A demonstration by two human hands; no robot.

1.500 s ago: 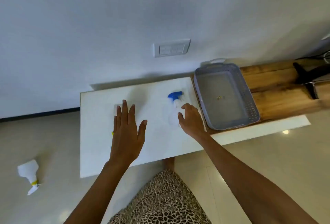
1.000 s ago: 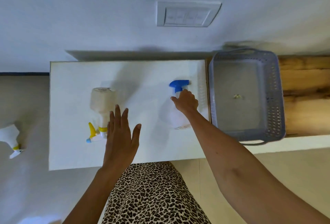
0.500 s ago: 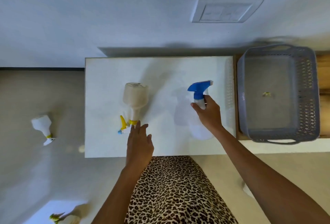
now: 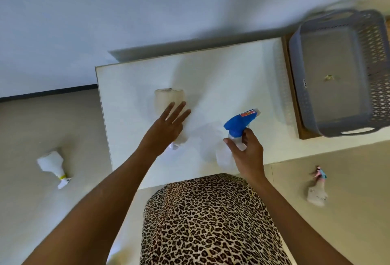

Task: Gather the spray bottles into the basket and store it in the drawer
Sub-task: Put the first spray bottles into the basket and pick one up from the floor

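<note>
Right grip point(image 4: 248, 155) clasps the likely light blue-trigger bottle point(image 4: 238, 122) at its neck; left grip point(image 4: 166, 129), unclenched, covers the beige bottle point(image 4: 168, 98)

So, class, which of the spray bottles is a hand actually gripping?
The clear plastic spray bottle with the blue trigger head, gripped at its neck by the right hand; the others lie ungripped.

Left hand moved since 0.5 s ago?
Yes: left hand went from the table's near edge toward the wall, now over the lying bottle.

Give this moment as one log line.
right hand grips blue-trigger clear spray bottle; left hand flat over beige spray bottle; grey plastic basket no bottles
</note>
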